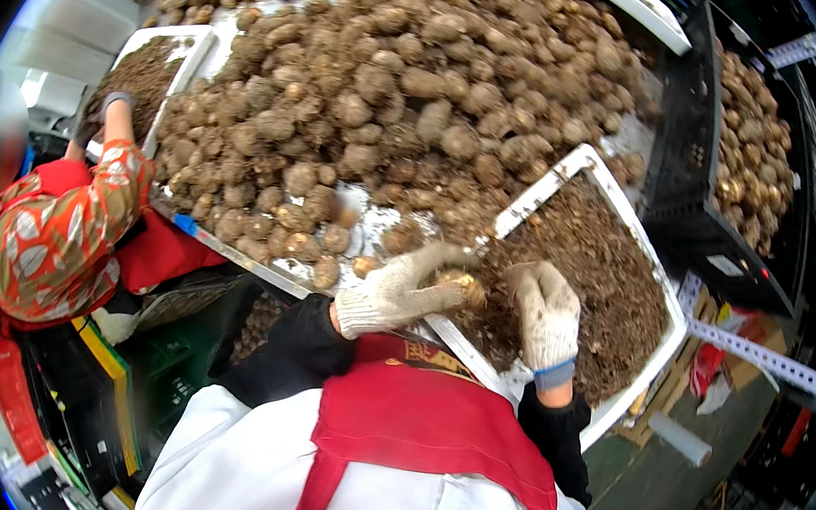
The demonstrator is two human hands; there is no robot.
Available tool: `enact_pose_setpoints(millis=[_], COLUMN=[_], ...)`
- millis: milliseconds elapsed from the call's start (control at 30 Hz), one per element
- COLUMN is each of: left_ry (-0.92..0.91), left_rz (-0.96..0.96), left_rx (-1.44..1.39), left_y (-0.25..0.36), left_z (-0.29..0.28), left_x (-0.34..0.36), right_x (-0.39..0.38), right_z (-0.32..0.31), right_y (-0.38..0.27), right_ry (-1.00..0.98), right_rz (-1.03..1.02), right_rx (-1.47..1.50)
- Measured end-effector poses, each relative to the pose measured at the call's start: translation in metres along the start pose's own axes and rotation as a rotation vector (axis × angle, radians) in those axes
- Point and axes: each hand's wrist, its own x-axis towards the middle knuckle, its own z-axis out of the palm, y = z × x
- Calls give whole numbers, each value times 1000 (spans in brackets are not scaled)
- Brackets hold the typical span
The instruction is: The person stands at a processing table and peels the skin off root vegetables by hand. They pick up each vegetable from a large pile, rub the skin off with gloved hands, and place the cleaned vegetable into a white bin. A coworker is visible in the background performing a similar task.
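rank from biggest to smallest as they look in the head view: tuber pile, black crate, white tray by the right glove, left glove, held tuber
1. Tuber pile
2. White tray and black crate: too close to rank, and the tray sits nearer the camera
3. Left glove
4. Held tuber

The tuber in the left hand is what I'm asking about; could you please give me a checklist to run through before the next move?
1. Tuber in the left hand's grip: ok, between thumb and fingers.
2. Right hand apart from the tuber: ok, a gap shows.
3. Tool in the right hand: cannot tell, fingertips point down out of sight.
4. White tray floor visible: not ok, brown shreds cover most of it.
5. Co-worker's sleeve away from both hands: ok.
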Motion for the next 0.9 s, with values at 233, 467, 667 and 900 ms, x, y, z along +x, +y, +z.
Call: enact_pose_setpoints(millis=[233,467,667,900], left_ry=[174,414,552,686], left_rz=[349,271,282,-75], left_rx=[-900,87,940,936], left_y=[50,39,-92,-102], left_z=[-166,-177,-86,-57], left_x=[8,6,23,49], right_x=[-15,-28,-36,-23], right_z=[12,14,16,23], right_y=[7,19,13,-9], right_ry=[83,102,43,-51], right_rz=[197,165,208,6], right_rx=[449,325,275,94])
